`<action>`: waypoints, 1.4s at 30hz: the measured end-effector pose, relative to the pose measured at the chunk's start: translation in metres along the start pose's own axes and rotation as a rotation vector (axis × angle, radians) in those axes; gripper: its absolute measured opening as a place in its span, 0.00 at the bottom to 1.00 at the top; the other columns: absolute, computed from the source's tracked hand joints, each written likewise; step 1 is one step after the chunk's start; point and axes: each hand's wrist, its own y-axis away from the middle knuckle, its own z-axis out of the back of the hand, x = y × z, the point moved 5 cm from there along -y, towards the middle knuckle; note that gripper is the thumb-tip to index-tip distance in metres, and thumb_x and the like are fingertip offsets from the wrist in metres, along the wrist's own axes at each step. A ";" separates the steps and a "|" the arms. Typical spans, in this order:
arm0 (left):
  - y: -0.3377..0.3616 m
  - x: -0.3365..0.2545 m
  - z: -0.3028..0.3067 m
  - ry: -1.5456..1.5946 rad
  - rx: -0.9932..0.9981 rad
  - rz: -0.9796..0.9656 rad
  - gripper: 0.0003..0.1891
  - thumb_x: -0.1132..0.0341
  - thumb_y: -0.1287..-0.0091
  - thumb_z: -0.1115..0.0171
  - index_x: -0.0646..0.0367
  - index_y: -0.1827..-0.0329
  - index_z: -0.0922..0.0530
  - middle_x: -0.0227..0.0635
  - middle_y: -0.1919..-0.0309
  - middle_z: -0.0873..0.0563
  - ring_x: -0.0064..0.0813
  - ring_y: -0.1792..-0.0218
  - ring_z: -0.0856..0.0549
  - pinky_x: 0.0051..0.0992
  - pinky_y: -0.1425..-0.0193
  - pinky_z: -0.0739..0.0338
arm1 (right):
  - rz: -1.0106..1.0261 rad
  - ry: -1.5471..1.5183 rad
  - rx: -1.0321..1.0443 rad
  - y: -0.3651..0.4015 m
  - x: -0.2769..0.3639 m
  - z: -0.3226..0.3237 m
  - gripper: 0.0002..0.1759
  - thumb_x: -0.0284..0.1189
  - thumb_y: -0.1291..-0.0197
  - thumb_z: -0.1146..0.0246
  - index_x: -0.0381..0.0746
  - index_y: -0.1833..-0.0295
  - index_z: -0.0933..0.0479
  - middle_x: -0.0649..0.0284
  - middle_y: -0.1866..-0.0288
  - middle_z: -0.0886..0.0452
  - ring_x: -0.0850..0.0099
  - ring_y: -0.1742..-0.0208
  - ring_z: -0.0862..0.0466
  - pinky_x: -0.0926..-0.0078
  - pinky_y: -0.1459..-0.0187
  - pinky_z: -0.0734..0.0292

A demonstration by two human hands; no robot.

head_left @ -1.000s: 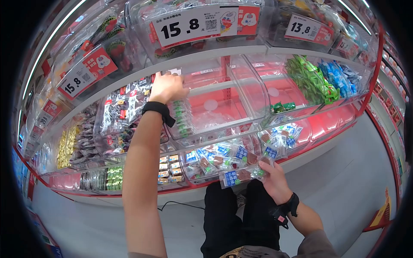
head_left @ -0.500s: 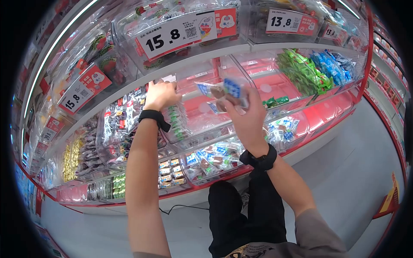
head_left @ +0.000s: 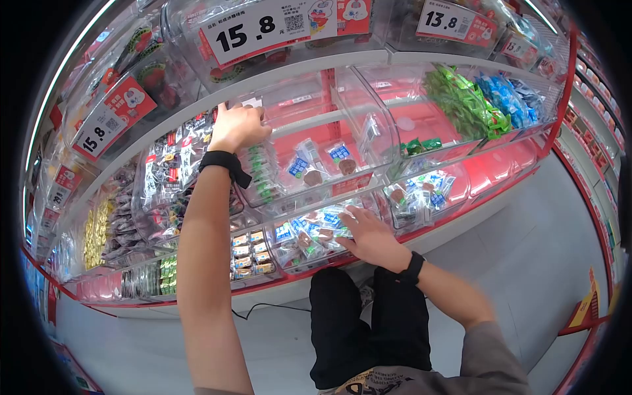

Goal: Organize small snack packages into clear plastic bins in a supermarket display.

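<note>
Gold sweets (head_left: 99,227) lie far left, then dark packets (head_left: 171,158). The left hand (head_left: 238,126) bends over the upper bin (head_left: 306,196), its grip impossible to tell. Blue packets (head_left: 298,166) lie inside, lower packets (head_left: 306,240) beneath; the right hand (head_left: 374,238), fingers spread, is above these. Green bags (head_left: 461,105) follow.

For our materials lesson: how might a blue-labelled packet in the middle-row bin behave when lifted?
The blue-labelled packet may flop at its clear film edges. It looks glossy, so it could be slippery. Looking flat, it probably won't roll.
</note>
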 end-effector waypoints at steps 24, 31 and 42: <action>-0.001 0.002 -0.003 -0.013 -0.051 -0.012 0.20 0.54 0.41 0.46 0.54 0.51 0.19 0.40 0.54 0.15 0.36 0.45 0.20 0.56 0.29 0.51 | 0.007 0.358 0.019 -0.035 0.011 -0.039 0.16 0.32 0.47 0.37 0.47 0.50 0.23 0.60 0.60 0.22 0.63 0.58 0.18 0.64 0.64 0.26; 0.000 0.001 -0.002 0.008 -0.017 0.002 0.19 0.55 0.42 0.45 0.55 0.53 0.18 0.40 0.54 0.15 0.37 0.45 0.21 0.54 0.30 0.49 | 0.209 0.111 -0.111 -0.020 0.014 0.015 0.26 0.31 0.58 0.29 0.45 0.48 0.24 0.59 0.62 0.22 0.61 0.61 0.18 0.61 0.62 0.24; -0.002 0.003 -0.004 0.003 -0.047 0.002 0.19 0.53 0.43 0.44 0.53 0.54 0.18 0.39 0.54 0.14 0.36 0.45 0.21 0.50 0.30 0.48 | 0.118 -0.568 -0.368 -0.035 0.024 0.152 0.30 0.27 0.54 0.29 0.38 0.41 0.26 0.53 0.53 0.20 0.58 0.53 0.19 0.68 0.50 0.26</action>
